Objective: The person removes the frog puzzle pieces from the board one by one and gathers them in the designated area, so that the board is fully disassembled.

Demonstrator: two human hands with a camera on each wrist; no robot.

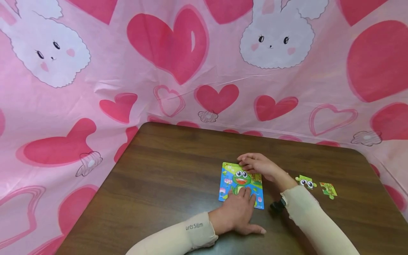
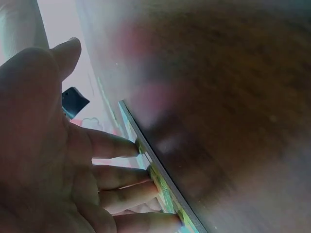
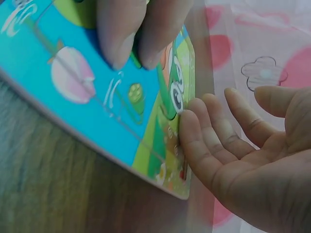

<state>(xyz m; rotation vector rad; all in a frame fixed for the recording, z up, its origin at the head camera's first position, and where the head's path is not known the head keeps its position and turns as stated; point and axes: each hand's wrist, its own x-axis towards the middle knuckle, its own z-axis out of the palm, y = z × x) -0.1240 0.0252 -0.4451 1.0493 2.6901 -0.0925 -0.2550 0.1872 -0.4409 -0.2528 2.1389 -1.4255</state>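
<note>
- L hand, fingers straight, grasping nothing, tips on near part of frog board: uneven pressure could skid board across table.
- R hand relaxed, nothing held, at board's far R corner: a bump might twist it.
- Eyes pc, then leafy pc, loose R of board: R sleeve could sweep them.

Room to pass lies over the counter left of the frog jigsaw; rightward, the right sleeve and two loose jigsaw pieces obstruct.
</note>
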